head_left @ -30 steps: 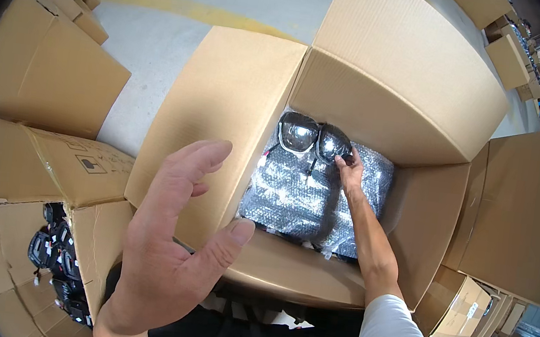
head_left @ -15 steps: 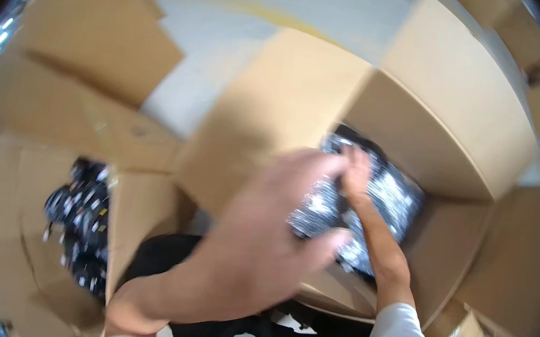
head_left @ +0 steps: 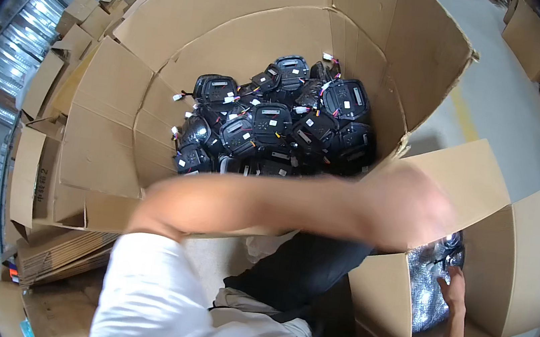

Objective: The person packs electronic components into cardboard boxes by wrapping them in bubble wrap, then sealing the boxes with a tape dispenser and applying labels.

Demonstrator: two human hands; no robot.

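My left arm stretches across the view to the right, and my left hand (head_left: pixel 413 206) is a motion blur over the small open carton's flap (head_left: pixel 465 169); its fingers cannot be made out. Inside that carton lies silvery bubble wrap (head_left: pixel 427 292), with a black part with thin cables (head_left: pixel 450 248) at its far end. My right hand (head_left: pixel 453 289) rests at the bubble wrap's right side, fingers apart and gripping nothing visible. Ahead, a large open carton (head_left: pixel 246 34) holds several black rounded plastic units (head_left: pixel 271 123) with coloured wires and white connectors. My left arm hides their near edge.
Flattened cardboard (head_left: pixel 64 254) is stacked at the lower left. Further cartons (head_left: pixel 79 17) stand along the left wall, and others (head_left: pixel 531 45) at the far right. A yellow line (head_left: pixel 463 115) crosses the grey floor beyond the small carton.
My view has swung left, bringing the large carton of black units to the middle. The small carton now appears lower right. My left hand has lifted from near the bubble wrap to above the flap.
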